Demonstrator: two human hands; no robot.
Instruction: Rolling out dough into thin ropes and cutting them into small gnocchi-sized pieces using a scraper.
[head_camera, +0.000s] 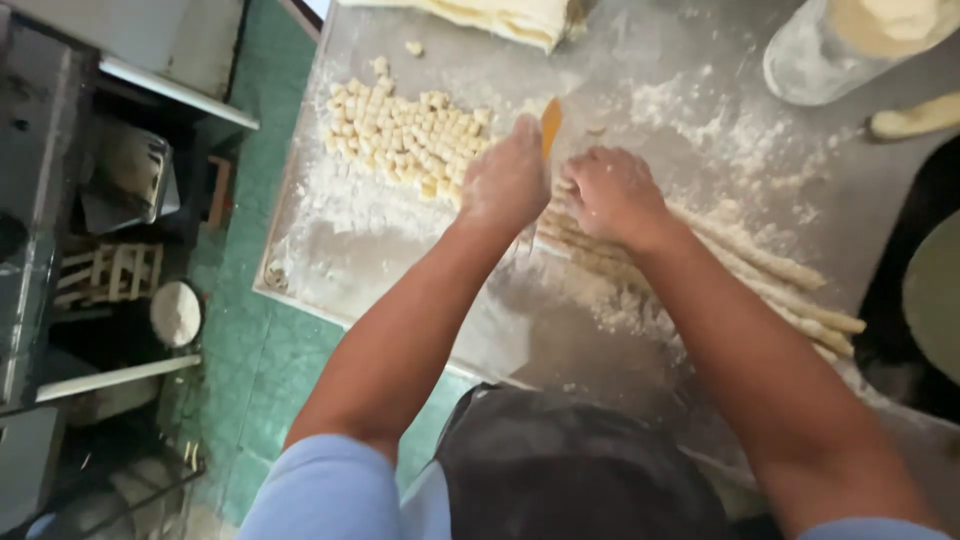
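Observation:
My left hand grips a cutter with an orange handle and holds it over the near ends of several long dough ropes. My right hand lies flat on those ropes and presses them together. Both hands are dusted with flour. A heap of small cut dough pieces lies just left of my left hand on the floured metal table. The cutter's blade is hidden behind my left hand.
A slab of folded dough lies at the table's far edge. A floured glass jar and another dough piece sit at the far right. A dark round pan is at the right edge. Green floor tiles, shelves and a bowl lie left.

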